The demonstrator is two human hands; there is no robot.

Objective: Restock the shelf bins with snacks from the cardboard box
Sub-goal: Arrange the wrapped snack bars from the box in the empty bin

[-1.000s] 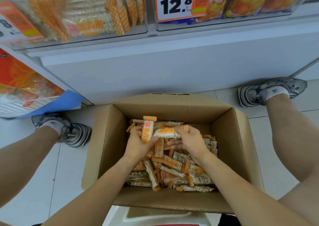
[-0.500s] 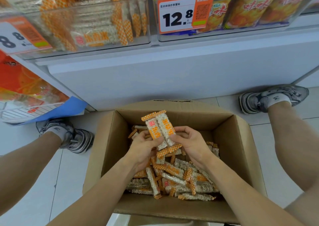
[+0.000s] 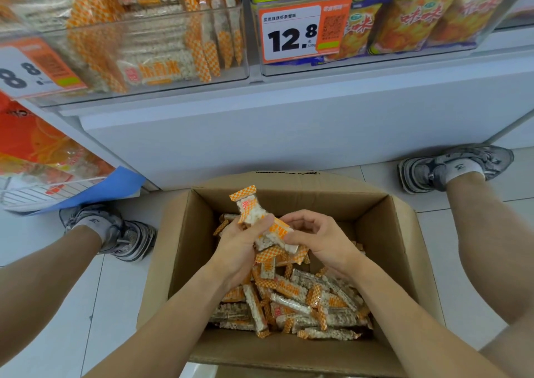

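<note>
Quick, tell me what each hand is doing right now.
Left hand: grips a bundle of snack bars above the cardboard box.
Right hand: fingers curled, pinching the same bundle.

Rice bars gathered over open carton.
My left hand (image 3: 242,243) and right hand (image 3: 318,242) grip rice-bar packets (image 3: 261,231) above the cardboard box (image 3: 401,233).

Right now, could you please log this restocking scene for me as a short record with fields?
left hand: left hand grips a bunch of rice-cracker bars
right hand: right hand curls round the same bunch
source: open cardboard box on the floor, loose bars piled inside
target: clear shelf bin above, holding matching bars
neighbour: bin with the 12.8 price tag
</note>
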